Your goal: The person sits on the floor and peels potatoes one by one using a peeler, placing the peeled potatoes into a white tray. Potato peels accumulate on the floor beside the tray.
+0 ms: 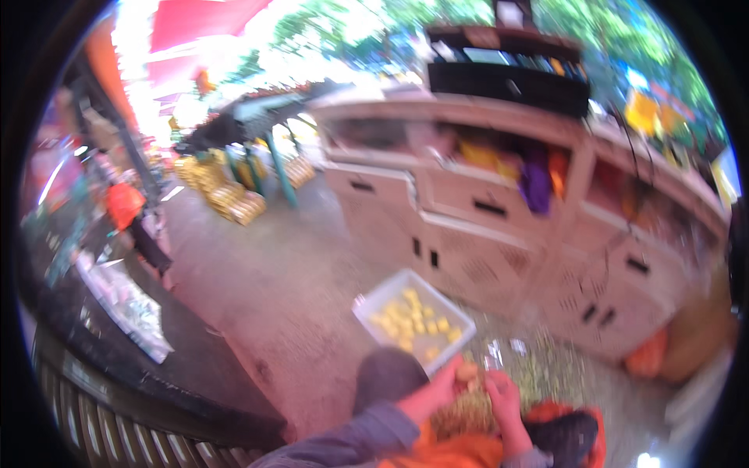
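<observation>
My left hand [450,377] is closed around a small rounded orange-brown piece [467,372], too blurred to name. My right hand [500,389] is beside it, just to the right, with its fingers bent; a bright, thin thing [493,354] shows at its fingertips, perhaps a blade. Below both hands lies a heap of brownish small bits [465,412] over orange cloth or plastic [462,451]. A white rectangular tub [465,338] stands on the floor just beyond my left hand, with many yellow chunks [412,316] in it.
Pale scraps [562,371] litter the floor at the right. A long pinkish cabinet [374,216] with drawers runs across the back right. A dark counter [193,357] stands at the left, bearing a tray of wrapped items [131,310]. Stacked yellow goods [219,190] stand farther off.
</observation>
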Demonstrator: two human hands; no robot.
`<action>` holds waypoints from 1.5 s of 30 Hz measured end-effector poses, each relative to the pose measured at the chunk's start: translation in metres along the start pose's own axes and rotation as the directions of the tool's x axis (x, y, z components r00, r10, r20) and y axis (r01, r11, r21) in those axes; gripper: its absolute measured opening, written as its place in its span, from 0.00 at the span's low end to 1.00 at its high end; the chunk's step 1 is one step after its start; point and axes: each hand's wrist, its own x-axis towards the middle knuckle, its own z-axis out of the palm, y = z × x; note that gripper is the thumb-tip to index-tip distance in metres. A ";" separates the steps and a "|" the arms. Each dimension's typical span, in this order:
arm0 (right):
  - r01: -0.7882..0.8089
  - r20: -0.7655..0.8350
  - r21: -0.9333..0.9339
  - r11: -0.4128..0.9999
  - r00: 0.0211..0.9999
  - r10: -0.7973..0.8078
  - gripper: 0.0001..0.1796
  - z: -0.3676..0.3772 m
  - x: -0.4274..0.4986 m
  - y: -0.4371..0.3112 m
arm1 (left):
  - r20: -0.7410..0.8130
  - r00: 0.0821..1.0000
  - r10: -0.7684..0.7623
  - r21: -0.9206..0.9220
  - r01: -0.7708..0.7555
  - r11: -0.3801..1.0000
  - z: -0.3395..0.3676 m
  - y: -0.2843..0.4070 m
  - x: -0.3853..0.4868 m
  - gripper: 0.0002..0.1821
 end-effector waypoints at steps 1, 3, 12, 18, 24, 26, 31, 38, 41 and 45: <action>0.078 -0.082 0.005 0.997 0.994 -0.077 0.13 0.003 -0.001 0.007 | 0.021 0.998 0.067 0.037 -0.067 0.997 0.000 -0.002 0.004 0.22; 0.118 -0.133 -0.067 0.991 0.983 -0.126 0.13 -0.002 -0.001 0.022 | 0.149 0.988 0.033 0.022 -0.036 0.999 0.000 -0.004 0.008 0.28; 0.168 -0.113 -0.033 0.985 0.979 -0.171 0.10 -0.002 0.001 0.051 | 0.247 0.846 0.472 0.777 -0.464 0.425 0.034 -0.017 0.004 0.21; -0.227 -0.129 0.414 0.881 0.944 0.304 0.08 -0.017 0.012 0.050 | -0.004 0.998 0.057 0.385 -0.051 0.921 0.030 -0.007 0.004 0.18; 0.103 -0.024 -0.225 0.969 0.993 -0.111 0.07 -0.013 0.014 0.055 | 0.151 0.892 0.427 0.806 -0.361 0.468 0.023 -0.018 0.020 0.18; 0.059 -0.082 -0.193 0.979 0.994 -0.076 0.05 -0.012 0.013 0.055 | 0.342 0.799 0.495 0.873 -0.465 0.147 0.019 -0.016 0.020 0.18; -0.202 -0.078 0.671 0.713 0.937 0.339 0.03 -0.014 0.017 0.057 | 0.064 0.997 0.045 0.385 -0.066 0.920 0.014 -0.006 0.019 0.17; -0.144 -0.052 0.326 0.934 0.984 0.169 0.10 -0.016 0.014 0.063 | 0.288 0.902 0.321 0.867 -0.388 0.312 0.014 -0.006 0.019 0.18; -0.200 0.007 0.644 0.738 0.967 0.256 0.11 -0.022 0.016 0.064 | 0.121 0.988 0.094 0.504 -0.143 0.852 0.015 -0.003 0.017 0.18; -0.094 -0.081 0.295 0.951 0.989 0.123 0.12 -0.013 0.014 0.064 | 0.006 0.997 0.071 0.415 -0.067 0.907 0.022 -0.005 0.014 0.19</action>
